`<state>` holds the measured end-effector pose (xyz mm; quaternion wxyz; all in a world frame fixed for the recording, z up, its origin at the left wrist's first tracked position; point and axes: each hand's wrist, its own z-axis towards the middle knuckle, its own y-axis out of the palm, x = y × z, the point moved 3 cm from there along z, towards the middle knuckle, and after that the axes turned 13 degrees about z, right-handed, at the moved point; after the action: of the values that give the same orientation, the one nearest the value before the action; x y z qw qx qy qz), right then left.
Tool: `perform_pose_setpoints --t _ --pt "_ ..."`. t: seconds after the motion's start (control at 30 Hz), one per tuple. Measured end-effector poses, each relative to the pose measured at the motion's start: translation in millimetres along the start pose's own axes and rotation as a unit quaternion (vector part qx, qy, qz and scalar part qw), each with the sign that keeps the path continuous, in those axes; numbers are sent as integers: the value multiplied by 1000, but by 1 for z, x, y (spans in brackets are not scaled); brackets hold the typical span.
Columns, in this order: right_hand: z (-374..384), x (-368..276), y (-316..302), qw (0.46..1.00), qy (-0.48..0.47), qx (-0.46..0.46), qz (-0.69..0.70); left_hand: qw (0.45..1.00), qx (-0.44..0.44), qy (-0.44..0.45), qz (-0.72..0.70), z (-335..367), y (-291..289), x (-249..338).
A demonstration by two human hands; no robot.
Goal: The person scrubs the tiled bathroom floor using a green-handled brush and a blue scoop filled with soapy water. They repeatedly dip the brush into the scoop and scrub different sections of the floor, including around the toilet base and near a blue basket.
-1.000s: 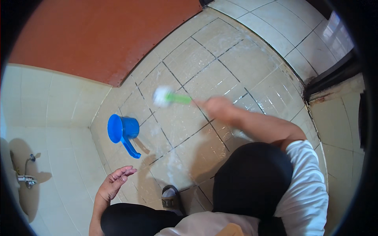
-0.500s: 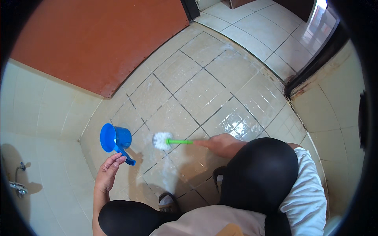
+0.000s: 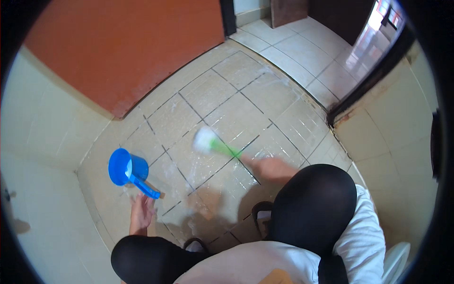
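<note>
My right hand (image 3: 272,169), blurred by motion, is closed around the green handle of a toilet brush (image 3: 226,147). Its round white bristle head is smeared by motion over the wet tiles in front of me. To the left, a blue water dipper (image 3: 139,168) stands on the floor with its handle toward me and something white inside. Just below that handle is my left hand (image 3: 143,212), fingers blurred but seemingly apart, not wrapped around it; whether a fingertip touches it I cannot tell.
Wet beige floor tiles (image 3: 227,111) with dark joints and whitish streaks spread ahead. An orange-red door (image 3: 132,42) is at the far left. Beyond a sill lies a paler tiled floor (image 3: 295,49). My knees and sandals are close by; a tiled wall (image 3: 378,146) rises on the right.
The brush head has swung farther away, and its handle now slants. My left hand has dropped below the dipper's handle. The view has shifted slightly.
</note>
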<state>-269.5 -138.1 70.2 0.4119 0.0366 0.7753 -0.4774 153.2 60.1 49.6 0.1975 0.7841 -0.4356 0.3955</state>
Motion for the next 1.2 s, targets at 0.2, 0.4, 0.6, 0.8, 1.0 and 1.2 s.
perform_pose_setpoints --t 0.2,0.4,0.6,0.8,1.0,1.2 --pt "10 5 27 993 -90 -57 -44 978 -112 31 -172 11 12 30" --pt "84 140 -63 971 83 176 -139 981 97 20 -164 14 -60 29" --pt "45 -17 53 980 -16 -188 -65 965 228 68 -108 8 -109 14" --pt "41 -12 68 978 -65 -178 -89 939 327 49 -95 17 -165 -16" --pt "108 77 -106 985 112 133 -11 864 426 83 -256 33 -123 -98" --pt "179 -79 -118 992 89 19 82 781 378 95 488 54 -30 -157"
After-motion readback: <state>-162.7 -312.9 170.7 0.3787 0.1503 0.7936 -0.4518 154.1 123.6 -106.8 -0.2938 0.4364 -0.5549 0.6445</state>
